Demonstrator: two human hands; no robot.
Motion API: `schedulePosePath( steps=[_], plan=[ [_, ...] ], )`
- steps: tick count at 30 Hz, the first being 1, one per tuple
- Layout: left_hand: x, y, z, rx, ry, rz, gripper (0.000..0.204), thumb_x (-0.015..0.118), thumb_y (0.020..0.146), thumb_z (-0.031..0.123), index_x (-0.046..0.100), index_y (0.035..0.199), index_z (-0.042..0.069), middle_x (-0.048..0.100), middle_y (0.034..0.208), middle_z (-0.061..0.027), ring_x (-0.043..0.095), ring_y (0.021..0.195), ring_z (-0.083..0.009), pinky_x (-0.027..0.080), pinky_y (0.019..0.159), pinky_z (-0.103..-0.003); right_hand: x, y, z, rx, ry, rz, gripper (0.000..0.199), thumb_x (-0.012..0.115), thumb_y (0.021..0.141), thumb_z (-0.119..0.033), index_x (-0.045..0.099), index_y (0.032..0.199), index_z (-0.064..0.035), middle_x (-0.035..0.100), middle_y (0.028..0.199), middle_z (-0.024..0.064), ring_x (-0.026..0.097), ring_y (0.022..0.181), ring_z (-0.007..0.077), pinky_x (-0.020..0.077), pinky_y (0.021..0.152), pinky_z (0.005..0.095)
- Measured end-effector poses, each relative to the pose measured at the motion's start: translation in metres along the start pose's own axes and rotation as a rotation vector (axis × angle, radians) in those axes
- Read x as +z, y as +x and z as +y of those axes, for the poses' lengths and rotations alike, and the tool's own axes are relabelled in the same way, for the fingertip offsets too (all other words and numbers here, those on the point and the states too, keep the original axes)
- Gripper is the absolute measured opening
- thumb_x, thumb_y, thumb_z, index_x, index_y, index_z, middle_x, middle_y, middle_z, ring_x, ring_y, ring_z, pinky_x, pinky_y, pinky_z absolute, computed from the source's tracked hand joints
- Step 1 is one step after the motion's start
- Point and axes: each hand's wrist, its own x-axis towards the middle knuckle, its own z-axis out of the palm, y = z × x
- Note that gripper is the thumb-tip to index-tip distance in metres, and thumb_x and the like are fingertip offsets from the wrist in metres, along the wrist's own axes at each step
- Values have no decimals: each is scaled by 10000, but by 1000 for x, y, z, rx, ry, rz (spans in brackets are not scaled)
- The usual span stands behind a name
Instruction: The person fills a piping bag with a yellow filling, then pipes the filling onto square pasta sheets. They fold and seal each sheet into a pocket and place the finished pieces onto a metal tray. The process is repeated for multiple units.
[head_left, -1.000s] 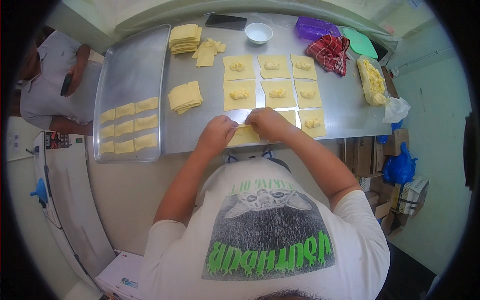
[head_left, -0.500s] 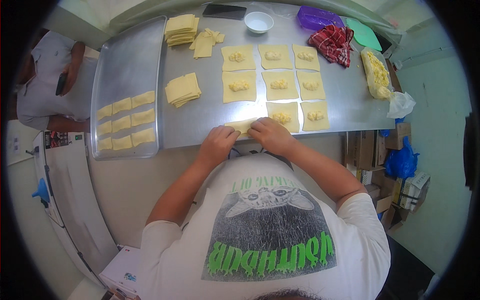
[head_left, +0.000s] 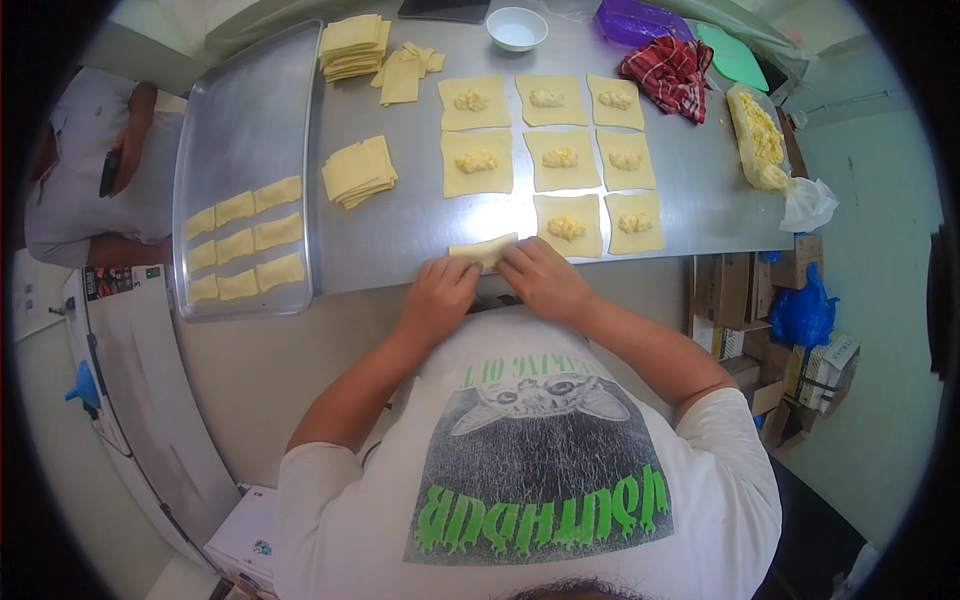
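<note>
We find the folded wrapper (head_left: 484, 248) at the near edge of the steel table (head_left: 400, 225), just left of the bottom row of open squares. Both hands are on it: the left hand (head_left: 440, 290) presses its left end, the right hand (head_left: 540, 280) its right end, fingertips bunched together and pinching down along the seam

Risks from this state, as we judge them:

- Filling squeezed out at the ends, caused by pressing before the edges meet evenly
- A weak seal, caused by uneven pinching along the fold; the seam itself is hidden under the fingers, so we cannot tell its condition
- The piece slipping off the table, caused by its position close to the near edge
- A wrist or forearm brushing the nearest filled square (head_left: 567, 226), which lies just beside the right hand

Further out we see the other filled squares (head_left: 478, 162), a stack of plain wrappers (head_left: 358, 170) and the tray (head_left: 240, 120) holding finished pieces (head_left: 245, 250) in rows. A white bowl (head_left: 516, 27), a red cloth (head_left: 668, 68) and a bag of filling (head_left: 760, 135) sit at the far side
</note>
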Motion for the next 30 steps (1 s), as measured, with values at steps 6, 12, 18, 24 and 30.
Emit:
schedulePosePath(
  steps=[6, 12, 18, 24, 30],
  plan=[
    [2, -10, 16, -7, 196, -74, 422, 644, 860, 148, 668, 1247, -19, 670, 1145, -129, 617, 1112, -255, 439, 1028, -451, 14, -13, -10, -11, -112, 62, 550, 689, 802, -226, 640, 1255, 83, 625, 1162, 180, 586, 1130, 334, 451, 1051, 464],
    [7, -15, 27, -46, 339, -144, 477, 604, 923, 214, 628, 1356, 13, 668, 1216, -136, 596, 1203, -239, 378, 1103, -534, 27, -27, -13, 57, -124, 62, 651, 721, 797, -296, 608, 1354, 23, 615, 1310, 206, 582, 1235, 344, 363, 1141, 541],
    [22, -30, 28, -76, 404, -190, 591, 671, 899, 302, 583, 1436, 73, 607, 1335, -128, 522, 1305, -242, 308, 1116, -597, 41, -28, -22, 113, -212, 87, 695, 722, 797, -331, 589, 1417, -47, 609, 1339, 188, 564, 1262, 322, 300, 1161, 588],
    [14, -32, 33, -108, 353, -177, 625, 715, 876, 291, 575, 1442, 66, 582, 1396, -124, 504, 1341, -228, 282, 1137, -575, 48, -39, -23, 139, -209, 84, 696, 710, 817, -304, 563, 1441, -31, 581, 1425, 177, 530, 1357, 309, 271, 1187, 585],
    [6, -46, 14, -47, 171, -147, 563, 661, 910, 296, 591, 1381, -3, 554, 1465, -197, 495, 1385, -274, 282, 1174, -523, 43, -56, -12, 46, -137, 156, 680, 670, 857, -307, 540, 1440, 17, 516, 1517, 212, 526, 1388, 329, 244, 1193, 607]
  ],
)
